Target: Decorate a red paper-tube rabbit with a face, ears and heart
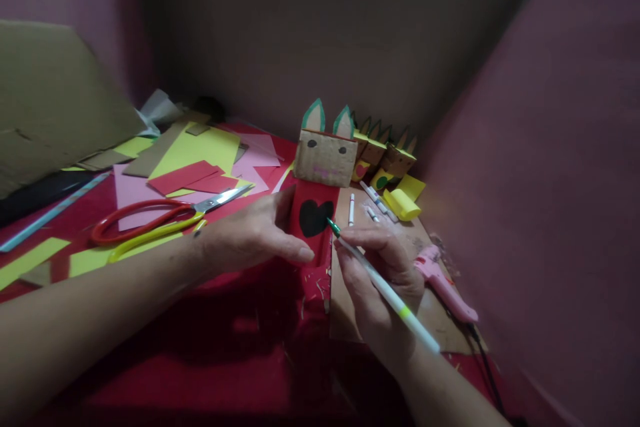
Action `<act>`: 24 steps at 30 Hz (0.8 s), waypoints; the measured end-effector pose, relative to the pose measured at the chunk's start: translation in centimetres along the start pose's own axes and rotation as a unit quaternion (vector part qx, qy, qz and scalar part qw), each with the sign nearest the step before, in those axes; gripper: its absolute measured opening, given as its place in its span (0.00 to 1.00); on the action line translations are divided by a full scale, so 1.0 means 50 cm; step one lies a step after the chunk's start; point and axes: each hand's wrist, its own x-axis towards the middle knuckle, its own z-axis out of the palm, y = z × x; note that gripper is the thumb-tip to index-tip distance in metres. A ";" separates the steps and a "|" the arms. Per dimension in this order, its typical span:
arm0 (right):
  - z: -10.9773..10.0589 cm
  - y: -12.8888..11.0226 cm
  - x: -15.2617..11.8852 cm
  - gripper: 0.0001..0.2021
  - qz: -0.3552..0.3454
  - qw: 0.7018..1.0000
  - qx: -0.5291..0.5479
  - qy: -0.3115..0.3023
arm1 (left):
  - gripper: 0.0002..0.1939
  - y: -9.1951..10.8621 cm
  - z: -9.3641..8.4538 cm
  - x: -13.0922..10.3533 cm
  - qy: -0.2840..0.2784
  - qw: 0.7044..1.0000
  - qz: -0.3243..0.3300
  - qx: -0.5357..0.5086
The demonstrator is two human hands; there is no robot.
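Note:
A cardboard animal figure with green-edged pointed ears, dark eyes and a pink mouth stands upright in the middle. Its red paper body carries a dark heart. My left hand grips the body from the left side, thumb across the lower front and fingers hidden behind. Pinched in my right hand is a white felt-tip pen with a green tip and a yellow-green band. The pen's tip meets, or is very near, the heart's right edge.
Red-and-yellow-handled scissors lie at left among paper sheets. Similar cardboard figures stand behind at right. Marker caps and pens, a yellow paper roll and a corded pink glue gun rest on the cardboard sheet.

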 end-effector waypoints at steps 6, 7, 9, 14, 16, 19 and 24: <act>-0.001 0.003 -0.001 0.14 -0.009 1.000 -0.002 0.004 | 0.38 -0.001 -0.002 0.002 -0.004 1.000 0.002 0.005; -0.001 0.004 -0.002 0.15 -0.011 1.000 0.002 -0.004 | 0.38 0.000 -0.002 0.003 -0.006 1.000 0.002 0.008; -0.003 0.004 -0.002 0.16 -0.018 0.999 0.009 -0.029 | 0.38 0.001 -0.002 0.003 -0.004 1.000 0.001 0.011; -0.005 0.003 -0.002 0.17 -0.018 0.999 0.028 -0.040 | 0.38 0.003 0.000 0.001 0.017 1.000 -0.011 0.018; -0.004 0.003 -0.001 0.17 -0.020 0.999 0.028 -0.032 | 0.39 0.004 0.001 0.000 0.022 0.999 -0.009 0.032; -0.004 0.004 0.000 0.17 -0.027 0.999 0.011 -0.041 | 0.38 0.006 0.003 0.001 0.024 0.998 0.008 0.052; -0.005 0.004 0.000 0.16 -0.032 0.998 0.003 -0.053 | 0.36 0.007 0.004 0.004 0.014 0.998 0.018 0.066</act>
